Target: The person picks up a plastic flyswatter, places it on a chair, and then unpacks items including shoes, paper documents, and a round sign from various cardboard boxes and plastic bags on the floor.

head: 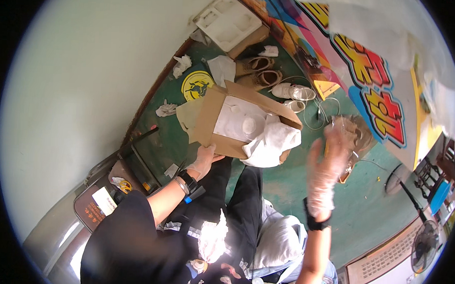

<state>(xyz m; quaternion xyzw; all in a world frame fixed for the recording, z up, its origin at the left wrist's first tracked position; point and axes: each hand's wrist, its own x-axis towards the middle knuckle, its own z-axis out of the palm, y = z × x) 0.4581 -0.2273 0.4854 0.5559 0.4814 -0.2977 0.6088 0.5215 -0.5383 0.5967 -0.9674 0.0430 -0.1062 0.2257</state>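
Note:
My left hand, in a thin clear glove, holds the near left edge of an open cardboard box. White material lines the box, and a round translucent piece lies in it. A white cloth hangs over the box's right side. Away from the box on the right, my gloved right hand is raised and blurred, its fingers apart, with nothing seen in it. A crumpled white tissue lies on my clothing.
Brown boots and white shoes stand on the green floor beyond the box, near a cable. A white foam tray lies by the wall. A clear plastic bag is beyond my right hand. A brown stool stands at left, a fan at right.

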